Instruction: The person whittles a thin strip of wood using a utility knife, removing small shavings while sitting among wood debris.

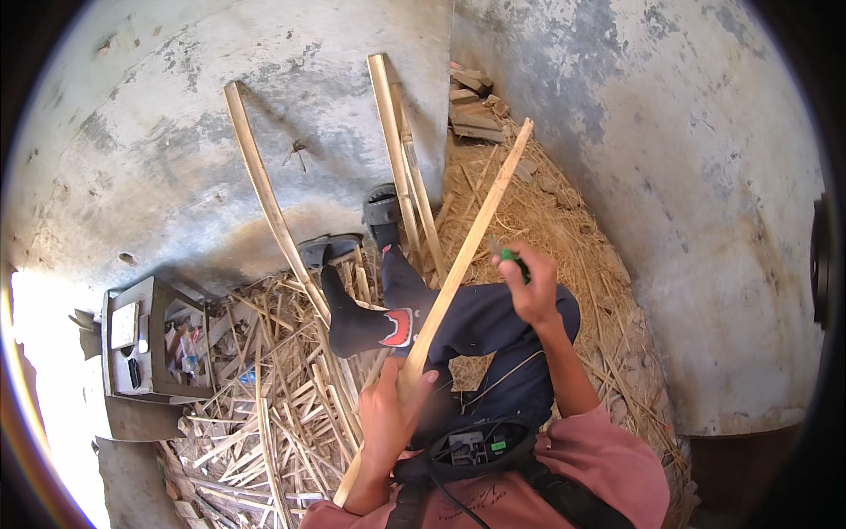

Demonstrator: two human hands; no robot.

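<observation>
A long, pale split-bamboo strip [476, 231] slants up across my lap, its far end raised toward the corner of the walls. My left hand [386, 420] is closed around its lower part, with the thumb along the strip; the near end passes under my forearm. To the right of the strip, apart from it, my right hand [536, 293] is closed on a small green-handled tool [515, 262]. Its working end is too small and blurred to make out. My legs in dark trousers [480, 309] are bent beneath the strip.
Several bamboo strips [264, 189] lean on the grey wall [203, 141]. Split pieces [282, 423] litter the floor at left, beside a grey open-fronted box [159, 339]. Fine shavings [599, 291] cover the floor at right. Wood or brick chunks [476, 115] are piled in the corner.
</observation>
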